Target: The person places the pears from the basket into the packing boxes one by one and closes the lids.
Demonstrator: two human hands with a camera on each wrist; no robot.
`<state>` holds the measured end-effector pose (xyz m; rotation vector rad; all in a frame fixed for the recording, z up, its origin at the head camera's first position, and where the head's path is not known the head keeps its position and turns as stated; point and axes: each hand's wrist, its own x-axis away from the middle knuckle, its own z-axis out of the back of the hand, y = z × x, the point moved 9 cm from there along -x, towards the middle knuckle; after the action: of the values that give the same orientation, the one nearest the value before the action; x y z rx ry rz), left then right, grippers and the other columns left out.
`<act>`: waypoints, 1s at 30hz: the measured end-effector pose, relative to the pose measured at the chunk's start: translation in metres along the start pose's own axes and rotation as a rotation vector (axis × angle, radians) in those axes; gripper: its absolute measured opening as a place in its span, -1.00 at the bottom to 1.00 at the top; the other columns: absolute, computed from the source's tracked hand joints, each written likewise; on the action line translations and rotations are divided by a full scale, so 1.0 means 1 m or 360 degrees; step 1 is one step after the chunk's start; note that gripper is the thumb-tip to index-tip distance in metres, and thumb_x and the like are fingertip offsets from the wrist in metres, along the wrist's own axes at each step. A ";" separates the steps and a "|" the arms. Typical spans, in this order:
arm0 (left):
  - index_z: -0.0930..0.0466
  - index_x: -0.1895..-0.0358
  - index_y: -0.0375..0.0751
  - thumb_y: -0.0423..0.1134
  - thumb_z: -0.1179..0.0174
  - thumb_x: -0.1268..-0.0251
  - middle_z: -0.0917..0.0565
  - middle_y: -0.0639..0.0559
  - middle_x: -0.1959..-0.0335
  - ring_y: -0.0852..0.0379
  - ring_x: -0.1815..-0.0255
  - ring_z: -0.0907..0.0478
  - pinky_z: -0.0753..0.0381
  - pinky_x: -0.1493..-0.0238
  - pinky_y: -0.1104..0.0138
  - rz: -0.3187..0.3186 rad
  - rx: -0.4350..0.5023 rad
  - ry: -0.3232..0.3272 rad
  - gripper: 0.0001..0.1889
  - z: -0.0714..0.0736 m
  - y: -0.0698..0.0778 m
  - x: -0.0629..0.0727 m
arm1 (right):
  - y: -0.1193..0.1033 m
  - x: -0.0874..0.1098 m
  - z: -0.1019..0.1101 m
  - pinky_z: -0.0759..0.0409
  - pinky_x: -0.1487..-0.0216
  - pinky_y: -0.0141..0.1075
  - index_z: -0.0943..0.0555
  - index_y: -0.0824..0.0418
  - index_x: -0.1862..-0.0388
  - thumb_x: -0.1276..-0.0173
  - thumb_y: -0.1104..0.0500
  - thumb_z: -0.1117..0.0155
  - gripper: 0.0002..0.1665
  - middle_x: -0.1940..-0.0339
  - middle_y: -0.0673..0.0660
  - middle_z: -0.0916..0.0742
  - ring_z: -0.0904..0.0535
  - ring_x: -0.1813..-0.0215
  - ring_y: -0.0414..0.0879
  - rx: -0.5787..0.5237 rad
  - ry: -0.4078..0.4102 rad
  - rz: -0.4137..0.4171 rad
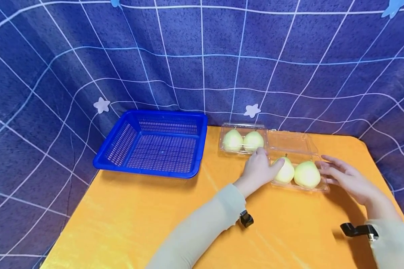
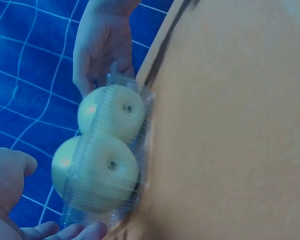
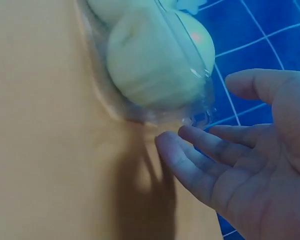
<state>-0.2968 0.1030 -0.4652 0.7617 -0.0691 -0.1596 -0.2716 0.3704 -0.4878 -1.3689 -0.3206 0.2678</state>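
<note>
Two pale green pears, a left pear (image 1: 284,172) and a right pear (image 1: 307,175), sit side by side in a clear plastic clamshell box (image 1: 297,188). Its clear lid (image 1: 289,142) lies opened out behind it. My left hand (image 1: 260,168) is at the box's left end, thumb near the left pear. In the left wrist view its fingertips (image 2: 92,230) come up to the box's end, and contact is hard to tell. At the right end is my right hand (image 1: 350,181), fingers extended. The right wrist view has these fingers (image 3: 215,150) just beside the box's edge.
Behind my left hand, a second clear box (image 1: 243,129) holds two more pears (image 1: 233,141). A blue perforated basket (image 1: 145,173) stands on the left of the orange table (image 1: 148,216). Blue patterned cloth (image 1: 202,71) hangs along the back edge.
</note>
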 end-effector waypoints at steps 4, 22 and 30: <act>-0.54 -0.34 -0.16 0.35 -0.22 -0.54 -0.60 0.19 0.29 0.15 0.23 -0.58 -0.64 0.07 0.27 0.0035 0.0066 -0.0024 -0.33 0.003 -0.002 0.002 | -0.005 -0.013 0.007 -0.69 -0.11 -0.44 -0.15 0.33 -0.67 -0.85 0.26 0.15 -0.47 -0.28 -0.31 -0.74 -0.72 -0.18 -0.37 -0.0021 -0.0128 -0.0008; -0.56 -0.31 -0.09 0.23 -0.33 -0.48 -0.69 0.20 0.12 0.21 0.14 -0.62 -0.64 0.02 0.30 0.0052 0.0173 -0.0028 -0.43 -0.002 0.000 0.004 | 0.000 -0.050 0.018 -0.73 0.01 -0.41 -0.24 0.39 -0.43 -0.86 0.20 0.11 -0.63 -0.03 -0.23 -0.84 -0.78 -0.03 -0.32 -0.0156 0.0036 -0.0216; -0.59 -0.28 -0.09 0.10 -0.36 -0.52 -0.75 0.18 0.11 0.22 0.13 -0.66 -0.64 0.01 0.34 -0.0017 0.0134 0.0040 -0.53 0.000 0.000 0.002 | -0.006 -0.042 0.022 -0.75 0.05 -0.39 -0.24 0.28 -0.24 -0.81 0.32 0.05 -0.82 0.01 -0.05 -0.88 -0.84 0.03 -0.20 -0.0503 0.0131 -0.0045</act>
<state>-0.2945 0.1022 -0.4650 0.8480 -0.0478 -0.1581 -0.3190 0.3738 -0.4811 -1.6805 -0.3224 0.1399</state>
